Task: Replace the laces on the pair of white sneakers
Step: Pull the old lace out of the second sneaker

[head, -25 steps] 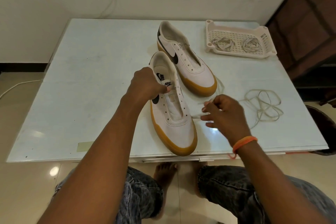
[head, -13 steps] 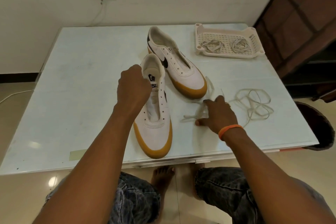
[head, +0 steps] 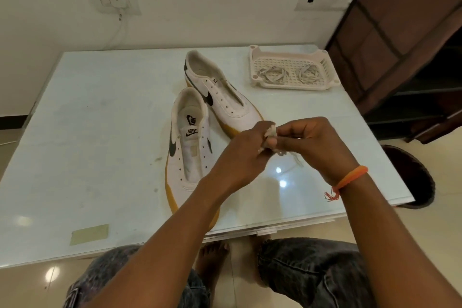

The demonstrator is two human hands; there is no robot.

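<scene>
Two white sneakers with tan soles and black swooshes lie unlaced on the table. The near sneaker points toward me; the far sneaker lies behind it, angled right. My left hand and my right hand meet just right of the near sneaker, above the table. Both pinch a bunched white lace between their fingertips; more of it hangs under the hands. A white slotted tray at the back right holds two coiled laces.
The pale glass table stands against a wall with a switch plate and cable. A strip of tape sits near its front left edge. A dark wooden shelf and a dark round object stand to the right.
My left hand let go of the near sneaker and moved right to meet the right hand. The right hand lifted the loose lace off the table and bunched it up.
</scene>
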